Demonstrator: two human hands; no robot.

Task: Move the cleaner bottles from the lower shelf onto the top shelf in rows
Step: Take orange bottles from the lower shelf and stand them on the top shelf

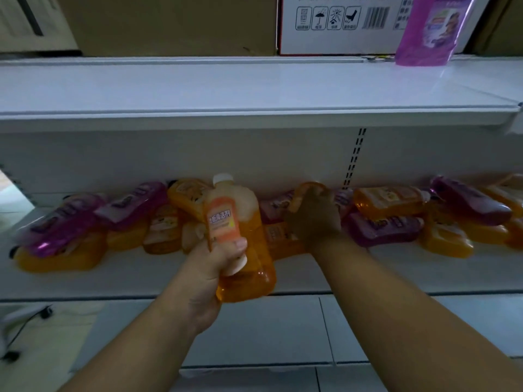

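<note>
Left hand: the left hand (210,268) grips an upright orange bottle (239,239) in front of the lower shelf (158,274), white cap up.
Right hand: the right hand (314,219) reaches into the pile, fingers curled over a lying orange bottle (307,190).
Pile: orange and purple bottles (387,203) lie tumbled along the lower shelf.
Top shelf: the top shelf (226,89) holds one purple bottle (430,29) at far right, before a white box (336,24).

We can read big white Chinese letters on the pink label of the orange bottle (240,239) that our left hand (209,274) holds; they look like 清洁剂. The white box (339,24) up on the top shelf (198,86) has four little care signs, one an umbrella, then a barcode, and some numbers like 12:00 and 14:00. The purple bottle (433,29) has a label too blurry to read.
</note>
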